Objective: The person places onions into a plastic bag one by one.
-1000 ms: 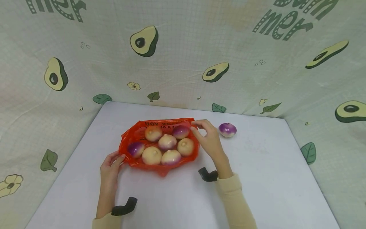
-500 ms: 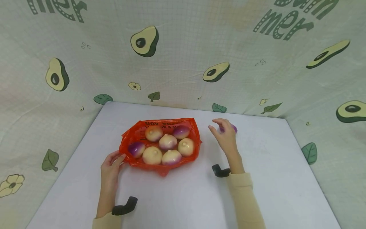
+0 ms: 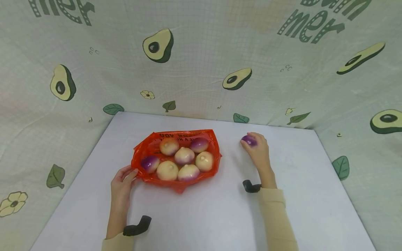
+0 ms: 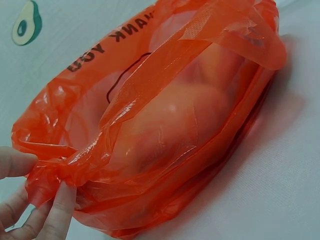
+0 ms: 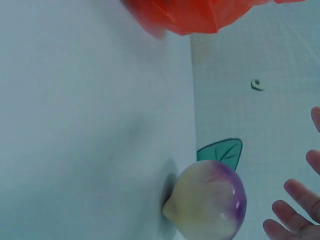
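An open red plastic bag [image 3: 216, 169] with printed lettering lies on the table, and several purple-and-white onions [image 3: 187, 172] sit inside it. My left hand [image 3: 121, 181] pinches the bag's left rim; in the left wrist view its fingers [image 4: 62, 210] press the gathered plastic. To the right of the bag, my right hand [image 3: 260, 153] has thumb and fingers curled round a single purple-and-white onion [image 3: 249, 140], partly covering it. The right wrist view shows this onion [image 5: 207, 200] on the table, with several fingertips [image 5: 287, 212] at the right edge and a visible gap between.
The white table [image 3: 194, 219] meets a pale cloth backdrop [image 3: 201, 69] printed with avocados and leaves. Dark curved mounts [image 3: 137, 226] stick out at both wrists.
My right hand has left the bag's right rim, moved right and reached round the lone onion. The left hand keeps its hold on the bag, which stays in place.
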{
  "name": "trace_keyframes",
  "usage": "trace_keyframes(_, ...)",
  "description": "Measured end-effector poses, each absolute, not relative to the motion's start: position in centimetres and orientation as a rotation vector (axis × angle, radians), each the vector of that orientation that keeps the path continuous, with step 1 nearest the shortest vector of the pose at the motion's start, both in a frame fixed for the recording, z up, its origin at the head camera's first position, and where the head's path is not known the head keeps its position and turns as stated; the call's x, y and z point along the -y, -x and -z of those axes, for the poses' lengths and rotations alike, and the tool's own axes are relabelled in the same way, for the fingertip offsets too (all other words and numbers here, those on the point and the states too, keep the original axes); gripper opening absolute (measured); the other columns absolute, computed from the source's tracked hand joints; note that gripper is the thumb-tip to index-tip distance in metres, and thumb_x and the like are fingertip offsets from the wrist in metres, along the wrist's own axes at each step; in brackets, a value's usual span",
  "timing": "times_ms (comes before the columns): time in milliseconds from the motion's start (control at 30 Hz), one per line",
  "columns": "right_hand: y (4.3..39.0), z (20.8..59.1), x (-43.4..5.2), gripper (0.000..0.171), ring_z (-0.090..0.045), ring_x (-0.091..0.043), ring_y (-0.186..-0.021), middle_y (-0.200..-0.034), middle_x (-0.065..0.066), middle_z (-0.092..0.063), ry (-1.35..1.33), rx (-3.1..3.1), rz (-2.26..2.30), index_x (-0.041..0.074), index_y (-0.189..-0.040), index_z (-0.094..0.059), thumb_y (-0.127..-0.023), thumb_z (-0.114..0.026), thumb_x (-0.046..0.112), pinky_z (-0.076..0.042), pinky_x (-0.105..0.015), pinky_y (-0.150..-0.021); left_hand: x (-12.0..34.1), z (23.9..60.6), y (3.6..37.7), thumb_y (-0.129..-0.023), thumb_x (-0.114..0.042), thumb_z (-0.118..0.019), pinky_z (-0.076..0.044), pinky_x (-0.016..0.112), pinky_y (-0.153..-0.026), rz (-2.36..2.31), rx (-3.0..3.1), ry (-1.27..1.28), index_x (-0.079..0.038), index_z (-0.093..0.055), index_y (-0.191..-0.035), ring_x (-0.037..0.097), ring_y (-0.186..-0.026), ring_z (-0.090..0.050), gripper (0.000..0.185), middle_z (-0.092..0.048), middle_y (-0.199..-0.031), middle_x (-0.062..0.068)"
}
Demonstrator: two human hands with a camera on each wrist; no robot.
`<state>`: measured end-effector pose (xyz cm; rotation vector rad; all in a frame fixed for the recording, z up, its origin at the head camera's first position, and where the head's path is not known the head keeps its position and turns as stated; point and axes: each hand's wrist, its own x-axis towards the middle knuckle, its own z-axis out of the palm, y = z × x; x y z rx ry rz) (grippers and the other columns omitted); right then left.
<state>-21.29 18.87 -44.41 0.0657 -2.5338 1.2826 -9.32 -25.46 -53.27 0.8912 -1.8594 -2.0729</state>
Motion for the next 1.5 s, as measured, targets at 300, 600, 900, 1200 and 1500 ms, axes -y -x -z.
trace_keyframes(300, 22.5, 45.9, -20.4, 0.061, -0.025, -0.038, -0.131, -0.141, -0.021, -0.031, 0.085, 2.728, -1.216, 0.005, -0.134, -0.044, -0.084, -0.068, 0.030, -0.031, -0.057, -0.105, 25.4, 53.1, 9.3, -0.072, -0.046, -0.076, -0.053, 0.014, -0.071, 2.051, 1.881, -0.888, -0.016, -0.057, -0.121, 0.014, -0.093, -0.062, 0.061, -0.057, -0.115, 0.004)
trace_keyframes(600, 23.4, 46.6, -20.8, 0.068, -0.022, -0.041, -0.130, -0.141, -0.026, -0.025, 0.197, 2.846, -1.180, 0.006, -0.139, -0.036, -0.084, -0.067, 0.031, -0.031, -0.060, -0.104, 25.4, 53.1, 9.3, -0.071, -0.046, -0.076, -0.053, 0.014, -0.071, 2.067, 1.876, -0.911, -0.016, -0.056, -0.121, 0.015, -0.095, -0.062, 0.062, -0.056, -0.117, 0.005)
trace_keyframes(900, 23.7, 47.8, -20.7, 0.064, -0.029, -0.044, -0.125, -0.136, -0.026, -0.028, 0.192, 2.850, -1.107, 0.007, -0.135, -0.040, -0.083, -0.068, 0.032, -0.035, -0.061, -0.100, 25.2, 52.6, 9.2, -0.072, -0.048, -0.074, -0.053, 0.013, -0.072, 2.056, 1.910, -0.919, -0.017, -0.055, -0.122, 0.013, -0.096, -0.060, 0.062, -0.056, -0.117, 0.003)
trace_keyframes(1200, 23.8, 47.6, -20.7, 0.062, -0.030, -0.043, -0.123, -0.135, -0.027, -0.028, 0.192, 2.835, -1.116, 0.007, -0.132, -0.041, -0.082, -0.070, 0.030, -0.037, -0.061, -0.098, 25.1, 52.7, 9.2, -0.071, -0.047, -0.076, -0.053, 0.013, -0.071, 2.067, 1.890, -0.922, -0.016, -0.056, -0.121, 0.014, -0.094, -0.061, 0.062, -0.057, -0.115, 0.003)
trace_keyframes(1500, 23.1, 47.4, -20.8, 0.063, -0.028, -0.044, -0.126, -0.137, -0.028, -0.027, 0.209, 2.884, -1.128, 0.006, -0.132, -0.040, -0.082, -0.069, 0.030, -0.035, -0.061, -0.100, 24.9, 52.2, 9.1, -0.072, -0.049, -0.074, -0.053, 0.014, -0.073, 2.055, 1.908, -0.902, -0.017, -0.056, -0.122, 0.013, -0.094, -0.061, 0.062, -0.057, -0.114, 0.002)
